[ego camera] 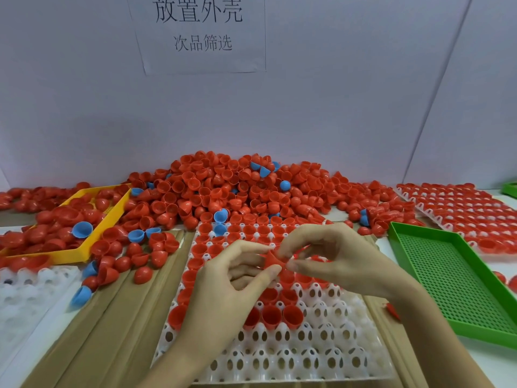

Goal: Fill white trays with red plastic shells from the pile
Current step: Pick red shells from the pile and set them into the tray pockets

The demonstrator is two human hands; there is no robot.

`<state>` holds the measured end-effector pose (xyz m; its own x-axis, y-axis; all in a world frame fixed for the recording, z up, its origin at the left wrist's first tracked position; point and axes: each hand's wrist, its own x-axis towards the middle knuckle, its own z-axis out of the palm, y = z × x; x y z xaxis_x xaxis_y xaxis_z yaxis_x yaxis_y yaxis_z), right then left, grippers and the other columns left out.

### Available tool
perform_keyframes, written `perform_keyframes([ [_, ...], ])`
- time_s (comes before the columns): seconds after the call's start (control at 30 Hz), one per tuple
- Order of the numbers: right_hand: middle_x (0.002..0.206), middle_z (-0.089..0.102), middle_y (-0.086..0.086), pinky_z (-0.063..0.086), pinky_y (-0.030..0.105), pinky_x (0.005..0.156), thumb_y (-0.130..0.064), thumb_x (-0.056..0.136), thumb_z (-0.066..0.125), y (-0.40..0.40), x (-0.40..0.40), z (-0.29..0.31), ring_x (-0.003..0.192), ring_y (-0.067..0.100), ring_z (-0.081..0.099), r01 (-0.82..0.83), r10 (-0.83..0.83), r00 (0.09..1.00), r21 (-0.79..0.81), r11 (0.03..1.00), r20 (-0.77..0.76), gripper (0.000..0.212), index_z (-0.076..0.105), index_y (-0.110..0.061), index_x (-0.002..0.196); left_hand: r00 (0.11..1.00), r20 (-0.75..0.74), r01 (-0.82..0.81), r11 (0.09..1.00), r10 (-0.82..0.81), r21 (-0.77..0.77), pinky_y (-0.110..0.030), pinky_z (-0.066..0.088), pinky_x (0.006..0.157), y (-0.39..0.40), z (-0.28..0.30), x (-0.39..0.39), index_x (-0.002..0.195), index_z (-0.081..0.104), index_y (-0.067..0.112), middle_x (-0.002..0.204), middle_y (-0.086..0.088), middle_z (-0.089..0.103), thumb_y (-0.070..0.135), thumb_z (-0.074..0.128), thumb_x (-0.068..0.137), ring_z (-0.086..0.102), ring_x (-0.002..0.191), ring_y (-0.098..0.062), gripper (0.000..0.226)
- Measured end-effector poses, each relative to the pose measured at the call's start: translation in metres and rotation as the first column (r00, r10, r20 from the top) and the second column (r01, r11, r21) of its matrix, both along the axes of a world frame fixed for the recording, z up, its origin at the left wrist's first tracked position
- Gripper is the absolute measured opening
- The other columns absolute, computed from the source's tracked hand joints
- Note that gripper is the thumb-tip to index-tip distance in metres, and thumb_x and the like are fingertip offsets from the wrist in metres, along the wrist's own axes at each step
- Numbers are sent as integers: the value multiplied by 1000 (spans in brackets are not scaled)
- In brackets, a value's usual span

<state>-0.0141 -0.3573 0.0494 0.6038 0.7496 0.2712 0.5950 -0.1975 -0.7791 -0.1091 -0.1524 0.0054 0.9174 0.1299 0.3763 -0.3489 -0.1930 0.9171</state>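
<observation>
Red shell [272, 260] pinched between both hands [223, 278] [333, 259], apparently nested; white tray [321, 357] roughly half filled, pile [223, 189] still large

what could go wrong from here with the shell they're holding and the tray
Both hands, left hand and right hand, pinch one red shell above the white tray; it may slip and knock seated shells. Blue shells are mixed through the pile, and one seems to sit at the tray's far edge, so a wrong colour may get placed.
</observation>
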Motion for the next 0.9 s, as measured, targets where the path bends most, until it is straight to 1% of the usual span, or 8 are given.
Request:
perform_keyframes([
  [0.07,115,73,2,60,35,92,-10,91,77,-3,0,1,105,23,74,80,-72,995,118,990,-74,31,68,-16,121,998,46,-44,998,42,34,-16,57,82,2,1,0,100,72,38,96,12,77,27,84,80,75,91,-8,26],
  [0.1,112,74,1,61,35,90,-14,91,78,-4,0,2,101,22,74,134,-125,990,140,981,-72,29,68,-16,118,996,67,-54,997,51,56,-16,57,82,2,1,0,100,72,37,97,12,77,24,85,80,74,93,-7,27],
  [0.23,96,77,-1,60,28,78,-29,88,80,1,0,-2,86,18,74,128,-128,991,4,992,-28,15,77,-20,100,990,135,-64,987,44,148,-16,58,81,-4,-2,-2,98,69,30,97,14,76,15,86,80,75,93,-5,30],
  [0.37,91,75,-3,60,27,74,-28,87,81,6,2,-9,81,17,72,152,-152,988,-49,987,9,13,76,-21,96,985,171,-71,976,36,206,-13,57,79,-8,-7,-3,96,67,30,96,16,74,12,88,78,74,91,-1,33],
  [0.53,85,75,-6,55,18,67,-25,91,79,5,3,-11,73,6,69,146,-144,989,-155,977,28,8,76,-23,98,990,138,-17,972,-16,236,-15,57,82,-6,-10,-3,101,70,31,102,15,73,16,86,81,73,96,-3,30],
  [0.63,80,74,-5,52,18,61,-28,91,78,-1,1,-6,66,5,66,141,-127,989,-244,959,75,6,76,-22,93,995,95,7,949,-39,314,-16,58,79,-3,-7,-4,109,70,38,107,18,70,32,82,84,71,99,-4,29],
  [0.77,84,72,-2,59,31,66,-38,86,82,-22,-2,7,71,12,68,176,-136,982,-361,916,133,11,73,-33,87,967,248,-181,852,62,492,-16,55,70,18,3,-1,111,68,36,103,23,64,54,62,96,68,89,-4,24],
  [0.9,83,70,-9,53,19,63,-37,84,83,-25,-6,2,71,2,63,183,-90,977,-548,816,192,12,72,-35,86,913,342,-401,628,220,667,-11,43,73,52,2,12,106,71,26,103,21,57,50,54,98,53,92,1,31],
])
